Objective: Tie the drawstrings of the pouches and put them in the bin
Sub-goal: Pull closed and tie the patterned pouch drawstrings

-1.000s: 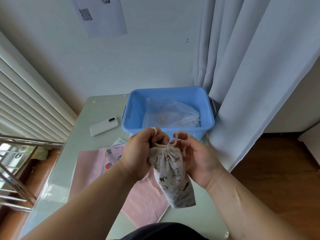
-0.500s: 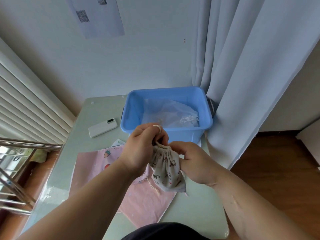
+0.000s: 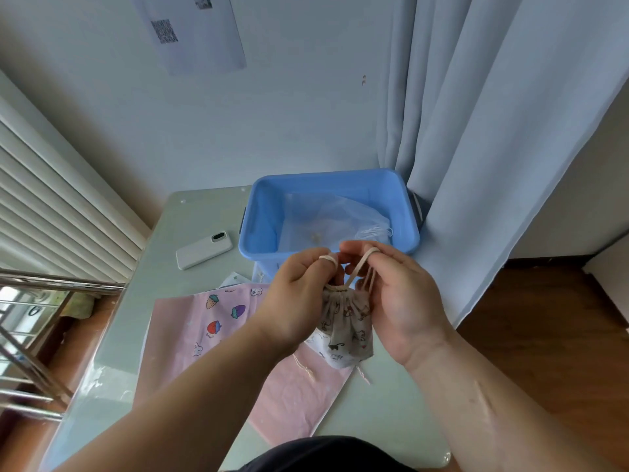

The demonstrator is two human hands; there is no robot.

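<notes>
I held the cat-print pouch point(image 3: 345, 321) up off the desk point(image 3: 163, 274), just before the blue bin point(image 3: 258, 247), which I judged gave the cords room to knot. My left hand point(image 3: 303, 294) grip was curled, the drawstring point(image 3: 357, 270) hooked over a finger. My right hand point(image 3: 398, 294) curled likewise, its loop over the forefinger.

Bin point(image 3: 327, 174) at the far end of the table point(image 3: 190, 212), a bag point(image 3: 326, 216) in it, phone point(image 3: 203, 250) left of the bin, flat pouch point(image 3: 183, 325) nearer, small pouch point(image 3: 347, 327) between left hand point(image 3: 299, 298) and right hand point(image 3: 400, 296)
</notes>
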